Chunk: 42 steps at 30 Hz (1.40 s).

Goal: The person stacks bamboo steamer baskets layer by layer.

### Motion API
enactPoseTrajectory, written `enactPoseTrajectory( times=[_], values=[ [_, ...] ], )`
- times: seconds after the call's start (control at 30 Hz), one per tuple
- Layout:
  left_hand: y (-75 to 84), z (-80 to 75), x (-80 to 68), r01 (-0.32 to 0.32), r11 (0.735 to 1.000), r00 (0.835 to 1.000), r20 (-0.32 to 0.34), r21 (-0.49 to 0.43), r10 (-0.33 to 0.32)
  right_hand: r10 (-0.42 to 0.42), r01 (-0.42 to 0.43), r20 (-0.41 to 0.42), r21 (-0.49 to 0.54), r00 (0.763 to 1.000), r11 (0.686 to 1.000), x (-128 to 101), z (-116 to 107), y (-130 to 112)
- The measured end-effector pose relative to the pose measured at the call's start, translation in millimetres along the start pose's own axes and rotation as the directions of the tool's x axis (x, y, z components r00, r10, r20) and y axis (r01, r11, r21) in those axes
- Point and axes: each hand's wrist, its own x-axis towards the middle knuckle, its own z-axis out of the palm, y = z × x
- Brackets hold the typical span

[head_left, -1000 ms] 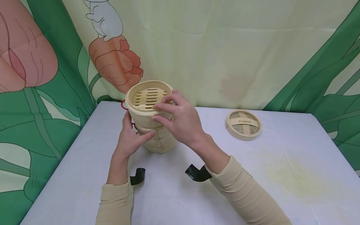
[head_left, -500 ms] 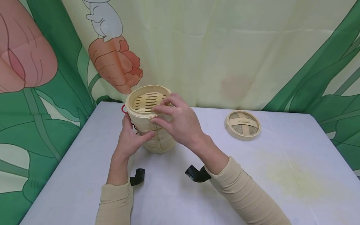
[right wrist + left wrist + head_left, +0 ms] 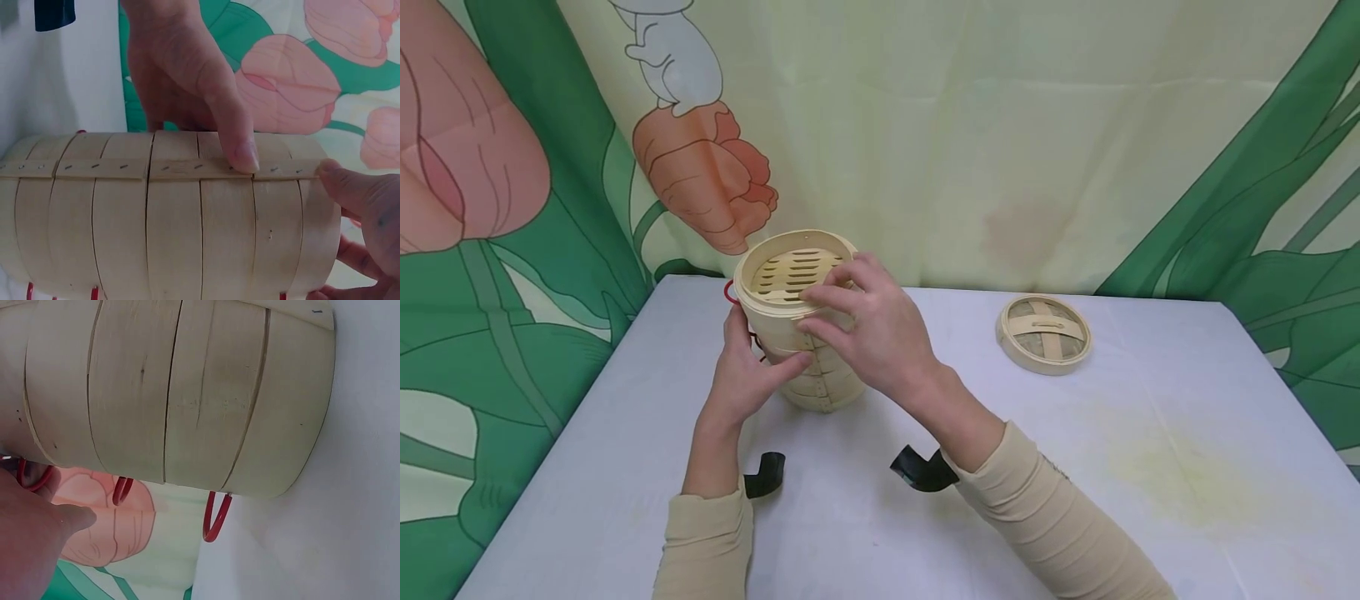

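A tall stack of bamboo steamer baskets [image 3: 820, 379] stands on the table left of centre, with red loop handles [image 3: 215, 519] along its side. The topmost steamer basket [image 3: 786, 287] shows a slatted floor and sits level on the tier below. My right hand [image 3: 883, 329] pinches its near right rim, thumb outside and fingertips over the edge. My left hand [image 3: 741, 375] grips the stack's left side, its thumb across the front seam; in the left wrist view its fingers lie beside a red loop. The fingers behind the stack are partly hidden.
A round bamboo lid [image 3: 1045, 335] with a crossed strap and handle lies on the white table [image 3: 1150, 467] to the right. Behind the table hangs a printed curtain [image 3: 962, 150]. Black curved pieces [image 3: 923, 469] show beside both wrists.
The top steamer basket has come down a little onto the stack, my right hand lowering with it. My left hand has stayed around the stack's side.
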Motion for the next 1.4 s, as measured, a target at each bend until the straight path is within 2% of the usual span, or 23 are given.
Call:
enactPoseTrajectory(
  times=[0.13,0.3,0.4,0.57,0.77,0.93,1.23,1.4],
  values=[
    [0.2,0.1,-0.1,-0.004,1.0,1.0,0.001,-0.011,0.004,-0.013,0.014,-0.013,0.079,1.0,0.997,-5,-3,7],
    [1.9,0.1,-1.1,-0.043,0.999,0.999,-0.011,-0.026,0.043,-0.006,0.026,-0.114,0.167,0.993,0.986,-20,-13,23],
    [4.1,-0.4,-1.1,-0.077,0.996,0.997,-0.021,-0.035,0.077,0.009,0.017,-0.159,0.164,0.987,0.986,-30,-21,33],
    [7.5,-8.2,0.9,-0.155,0.985,0.987,-0.066,-0.083,0.149,0.03,-0.003,-0.18,0.149,0.983,0.989,-42,-38,47],
    [14.6,-17.7,3.5,-0.173,0.978,0.981,-0.106,-0.115,0.161,0.057,-0.039,-0.207,0.092,0.977,0.995,-59,-67,67],
    [23.3,-21.7,9.0,-0.193,0.976,0.978,-0.097,-0.101,0.184,0.104,-0.108,-0.227,-0.006,0.968,0.994,-80,-96,86],
    [37.2,-23.2,18.2,-0.198,0.98,0.979,-0.049,-0.017,0.197,0.237,-0.265,-0.223,-0.108,0.946,0.958,-115,-130,120],
    [41.4,-25.1,18.2,-0.183,0.983,0.983,-0.019,0.005,0.183,0.297,-0.327,-0.201,-0.143,0.934,0.934,-134,-140,137]
  ],
)
